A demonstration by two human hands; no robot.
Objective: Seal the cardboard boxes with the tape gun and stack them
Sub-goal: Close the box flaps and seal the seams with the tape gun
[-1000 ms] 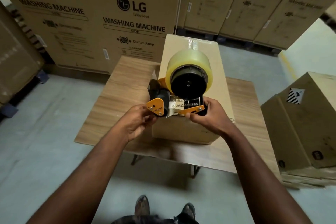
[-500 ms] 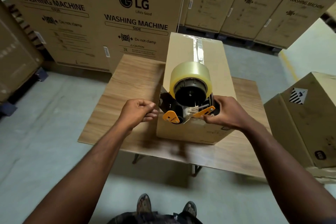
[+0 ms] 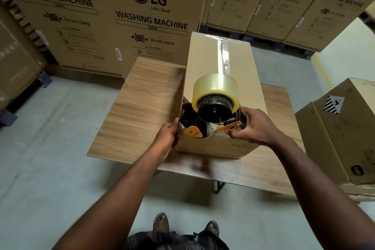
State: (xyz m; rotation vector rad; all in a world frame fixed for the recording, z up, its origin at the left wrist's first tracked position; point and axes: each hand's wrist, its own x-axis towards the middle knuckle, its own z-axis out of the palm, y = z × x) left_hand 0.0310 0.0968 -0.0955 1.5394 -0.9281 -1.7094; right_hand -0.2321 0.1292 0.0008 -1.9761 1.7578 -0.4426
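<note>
At the near edge of the box [image 3: 203, 57] on the table [image 3: 146, 97], my right hand [image 3: 253, 128] grips the tape gun [image 3: 215, 95] while my left hand [image 3: 167, 136] braces the corner, fingers flat. I'd pull down over the edge, then tilt to cut cleanly.

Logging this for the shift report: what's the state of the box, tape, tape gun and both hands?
Box: closed, on the table.
Tape: laid along the top seam.
Tape gun: at the box's near edge.
Left hand: braces the box's near-left corner.
Right hand: grips the tape gun.
</note>
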